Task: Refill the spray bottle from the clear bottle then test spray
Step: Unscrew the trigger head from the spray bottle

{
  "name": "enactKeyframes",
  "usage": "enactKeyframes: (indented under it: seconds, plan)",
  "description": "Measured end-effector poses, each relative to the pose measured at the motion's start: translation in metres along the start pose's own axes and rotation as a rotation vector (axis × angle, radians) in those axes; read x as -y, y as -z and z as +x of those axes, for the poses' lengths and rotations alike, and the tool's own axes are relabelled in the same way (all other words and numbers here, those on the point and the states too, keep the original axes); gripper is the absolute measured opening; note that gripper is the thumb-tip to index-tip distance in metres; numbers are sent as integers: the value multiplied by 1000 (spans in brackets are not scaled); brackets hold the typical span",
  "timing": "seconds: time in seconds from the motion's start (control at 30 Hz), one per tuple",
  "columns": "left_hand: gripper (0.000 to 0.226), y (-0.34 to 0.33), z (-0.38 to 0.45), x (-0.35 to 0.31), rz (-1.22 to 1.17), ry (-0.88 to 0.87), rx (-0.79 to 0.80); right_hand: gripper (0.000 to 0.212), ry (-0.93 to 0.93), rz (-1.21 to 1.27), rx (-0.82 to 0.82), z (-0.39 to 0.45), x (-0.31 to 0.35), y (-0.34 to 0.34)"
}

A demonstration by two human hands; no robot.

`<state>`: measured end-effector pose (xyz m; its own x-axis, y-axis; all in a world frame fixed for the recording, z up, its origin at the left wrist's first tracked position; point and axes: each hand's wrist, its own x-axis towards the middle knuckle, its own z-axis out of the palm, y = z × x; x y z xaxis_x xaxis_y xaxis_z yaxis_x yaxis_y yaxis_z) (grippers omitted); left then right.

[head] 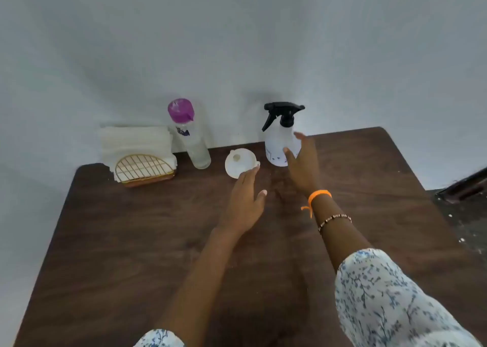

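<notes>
Dark wood-grain desk (131,241) fills the head view, its far edge against a plain pale wall (237,43). At the desk's right edge a strip of dark speckled floor (463,215) shows. Along the far edge, from the left corner: a stack of white napkins (134,143) in a gold wire holder (143,168), then the clear bottle (192,141) with a purple cap, upright just beside the napkins, then a white funnel (240,162) lying on the desk, then the spray bottle (280,141), white with a black trigger head, upright.

Left hand (245,201) hovers near the funnel with fingers (249,176) straight and released, gripping nothing. Right hand (303,167), with an orange band (319,195) and a beaded bracelet (334,219) on the wrist, reaches to the spray bottle's right side, fingers spread and loose; whether they touch it I cannot tell. The near half of the desk is bare wood under both forearms, in floral sleeves (382,294).
</notes>
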<state>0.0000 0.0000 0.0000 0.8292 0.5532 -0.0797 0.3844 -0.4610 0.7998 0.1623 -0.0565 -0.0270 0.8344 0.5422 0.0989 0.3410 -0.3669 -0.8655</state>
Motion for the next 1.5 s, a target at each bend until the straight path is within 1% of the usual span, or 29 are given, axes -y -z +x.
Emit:
enactKeyframes:
  seconds: [0.13, 0.3, 0.47, 0.63, 0.8, 0.87, 0.93, 1.1, 1.23, 1.3, 1.33, 1.43, 1.5]
  plan:
    - [59, -2, 13, 4, 36, 19, -41, 50, -10, 21, -52, 26, 4, -7]
    - [57, -3, 22, 8, 24, 49, -73, 35, -60, 26, -71, 37, 0, -14]
    - [59, -9, 13, 11, -8, 117, -34, 33, -53, -70, -92, 19, -4, -12]
    - [61, -18, -19, 14, -1, 155, 10, 35, -61, -122, -137, -23, -6, -9]
    - [63, -21, -62, 17, -47, 208, -24, 35, 17, -177, -128, -83, 1, -5]
    - [63, -19, -82, 16, -103, 234, -44, 33, 58, -213, -100, -109, 8, -6]
    - [60, -18, -102, 16, -138, 242, -72, 36, 102, -253, -46, -134, 15, -9]
    - [61, -14, -150, 31, -122, 210, -108, 34, 143, -272, 49, -192, 25, -17]
    - [65, -15, -185, 52, -101, 116, -125, 37, 193, -247, 97, -235, 31, -18]
    - [67, -14, -198, 56, -70, 80, -135, 41, 226, -266, 111, -254, 33, -19]
    - [68, -14, -203, 58, -72, 66, -144, 39, 244, -280, 113, -261, 33, -18]
    - [71, -18, -209, 57, -54, 133, -132, 31, 274, -280, 99, -276, 32, -16]
    - [69, -20, -214, 55, -2, 160, -132, 35, 275, -281, 112, -282, 33, -14]
